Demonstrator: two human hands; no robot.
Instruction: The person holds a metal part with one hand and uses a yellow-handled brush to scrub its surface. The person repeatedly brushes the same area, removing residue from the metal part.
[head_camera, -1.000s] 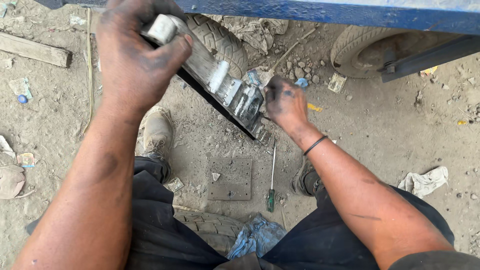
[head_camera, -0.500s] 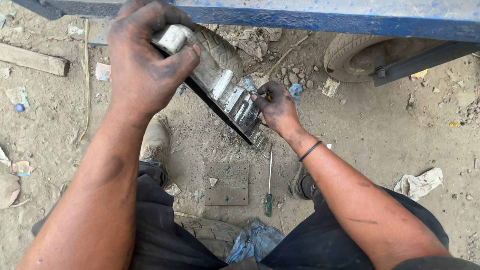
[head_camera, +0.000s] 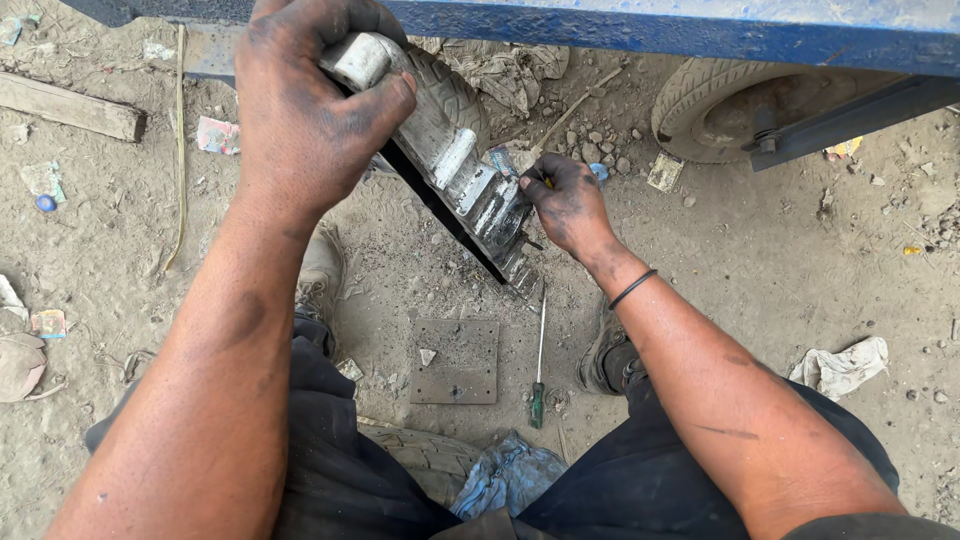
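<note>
Head view, left hand: left hand (head_camera: 305, 120) wraps its grip shut round the upper end of the long grey metal bar (head_camera: 455, 165), tilting it so the lower end rests on the dirt ground (head_camera: 760, 270)
Head view, right hand: right hand (head_camera: 565, 205) pinches near the bar's lower end; what it holds is unclear
Head view, ground: green-handled screwdriver (head_camera: 539, 350) and flat square metal plate (head_camera: 455, 360) lie within reach between the feet
</note>
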